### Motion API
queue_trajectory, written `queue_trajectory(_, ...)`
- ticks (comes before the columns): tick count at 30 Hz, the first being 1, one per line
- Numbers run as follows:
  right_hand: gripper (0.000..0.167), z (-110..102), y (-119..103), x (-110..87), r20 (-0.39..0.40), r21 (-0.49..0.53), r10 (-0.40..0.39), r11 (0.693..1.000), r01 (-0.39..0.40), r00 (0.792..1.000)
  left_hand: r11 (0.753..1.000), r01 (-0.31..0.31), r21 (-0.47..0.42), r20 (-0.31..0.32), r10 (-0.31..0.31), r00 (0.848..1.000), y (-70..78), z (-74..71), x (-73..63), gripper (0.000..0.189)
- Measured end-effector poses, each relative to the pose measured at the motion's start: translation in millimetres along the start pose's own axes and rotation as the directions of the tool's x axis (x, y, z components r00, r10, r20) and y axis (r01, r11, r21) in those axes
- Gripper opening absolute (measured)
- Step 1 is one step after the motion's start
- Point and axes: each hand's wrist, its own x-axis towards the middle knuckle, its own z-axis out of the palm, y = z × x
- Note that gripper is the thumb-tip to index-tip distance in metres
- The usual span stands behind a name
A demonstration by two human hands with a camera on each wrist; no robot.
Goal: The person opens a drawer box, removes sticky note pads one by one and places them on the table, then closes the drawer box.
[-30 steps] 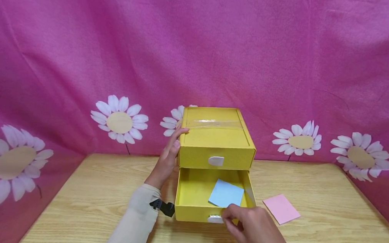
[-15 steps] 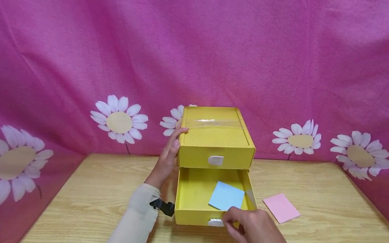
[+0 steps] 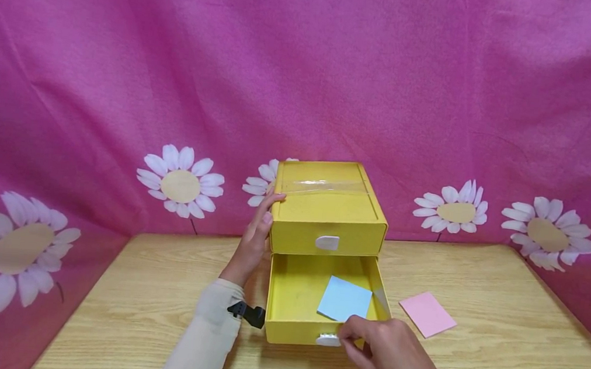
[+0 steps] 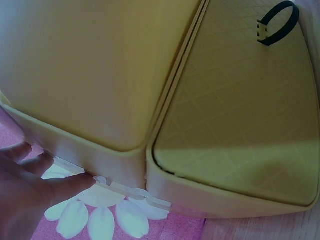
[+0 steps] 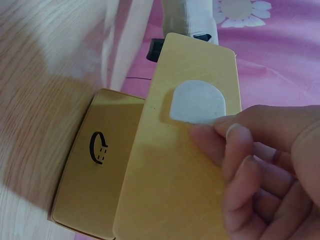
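A yellow two-drawer box (image 3: 327, 211) stands on the table, its upper drawer closed. Its lower drawer (image 3: 294, 287) is pulled out towards me, with a light blue sticky note pad (image 3: 345, 299) lying inside at the right front. My right hand (image 3: 389, 348) pinches the white handle (image 5: 197, 102) of this drawer between thumb and finger. On the box's left side rests my left hand (image 3: 252, 242), fingertips at the top edge. The left wrist view shows these fingers (image 4: 70, 188) extended against the yellow edge.
A pink sticky note pad (image 3: 428, 314) lies on the wooden table (image 3: 170, 291), right of the drawer. Clear tape (image 3: 327, 187) crosses the box's top. A black strap (image 3: 249, 314) sits at my left sleeve. Behind hangs a pink cloth (image 3: 305, 68) with white flowers.
The lower drawer has slid a little further out towards me, my right hand staying on its handle. The blue pad came along with it. My left hand has kept its place.
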Motion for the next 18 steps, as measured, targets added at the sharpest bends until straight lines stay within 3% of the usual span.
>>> queue_trajectory(18,0.027,-4.9,1.3,-0.1,0.004,0.013,-0.028,1.0,0.028,1.0,0.999,-0.029,0.034,-0.011,0.03,0.999,-1.6,-0.6,1.1,0.05)
